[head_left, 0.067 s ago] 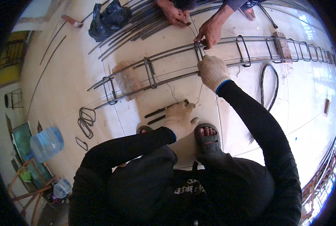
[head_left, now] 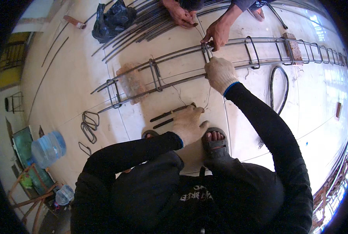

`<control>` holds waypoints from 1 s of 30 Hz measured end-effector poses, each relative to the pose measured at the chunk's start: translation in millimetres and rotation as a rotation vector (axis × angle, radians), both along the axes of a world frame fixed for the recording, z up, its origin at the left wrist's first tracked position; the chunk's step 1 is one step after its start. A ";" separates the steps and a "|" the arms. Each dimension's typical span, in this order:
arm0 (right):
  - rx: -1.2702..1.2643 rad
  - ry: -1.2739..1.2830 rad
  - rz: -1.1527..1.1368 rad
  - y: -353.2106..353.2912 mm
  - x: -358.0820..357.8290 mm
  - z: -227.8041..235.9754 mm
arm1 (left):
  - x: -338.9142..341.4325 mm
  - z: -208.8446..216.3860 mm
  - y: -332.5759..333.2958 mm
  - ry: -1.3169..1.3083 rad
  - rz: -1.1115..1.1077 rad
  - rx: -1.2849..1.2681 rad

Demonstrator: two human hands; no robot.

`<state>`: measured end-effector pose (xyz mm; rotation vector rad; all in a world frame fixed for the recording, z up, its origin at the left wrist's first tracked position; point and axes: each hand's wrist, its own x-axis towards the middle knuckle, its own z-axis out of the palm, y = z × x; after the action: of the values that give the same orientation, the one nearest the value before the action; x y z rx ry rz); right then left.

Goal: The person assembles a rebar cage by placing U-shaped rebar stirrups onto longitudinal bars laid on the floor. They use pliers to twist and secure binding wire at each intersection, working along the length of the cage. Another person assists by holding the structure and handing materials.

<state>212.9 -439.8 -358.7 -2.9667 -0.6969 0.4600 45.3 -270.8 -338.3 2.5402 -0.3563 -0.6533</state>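
My right hand (head_left: 221, 74), in a cream knit glove, is closed at the near bar of a long steel rebar cage (head_left: 181, 81). Its fingers grip a wire-rod stirrup (head_left: 206, 52) there; the fingertips are partly hidden. My left hand (head_left: 187, 124), also gloved, is low over the floor with its thumb spread from the fingers. Under it lies a pair of dark pincers (head_left: 162, 116), handles pointing left, the middle covered by the glove. A thin tie wire (head_left: 209, 95) comes down to the left fingertips. Another person's hand (head_left: 218, 34) touches the same stirrup from the far side.
The other person's second hand (head_left: 181, 16) pinches thin wire. Brick blocks (head_left: 131, 84) prop the cage. Loose stirrups (head_left: 89, 130) lie at left, rebar rods (head_left: 142, 29) and a black plastic bag (head_left: 113, 19) at the back. A wire bundle (head_left: 286, 87) lies right, a water jug (head_left: 49, 148) far left.
My left hand has shifted slightly to the right, toward the tie wire. My right hand and the other person's hands look unchanged.
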 end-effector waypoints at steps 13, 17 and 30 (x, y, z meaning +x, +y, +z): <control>0.026 -0.005 -0.028 -0.2 4.0 -0.2 | -28.4 25.5 -13.0 1.721 1.104 -1.227; 0.016 -0.012 -0.057 2.0 2.9 -1.6 | -22.5 14.8 11.2 1.520 0.682 -0.974; 0.036 -0.020 -0.013 -1.6 4.3 -5.0 | 70.2 -29.1 -13.9 0.424 0.113 -0.438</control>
<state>217.2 -441.4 -363.7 -2.9443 -0.6800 0.4125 115.5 -284.7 -367.3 1.9342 -0.1788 -0.9304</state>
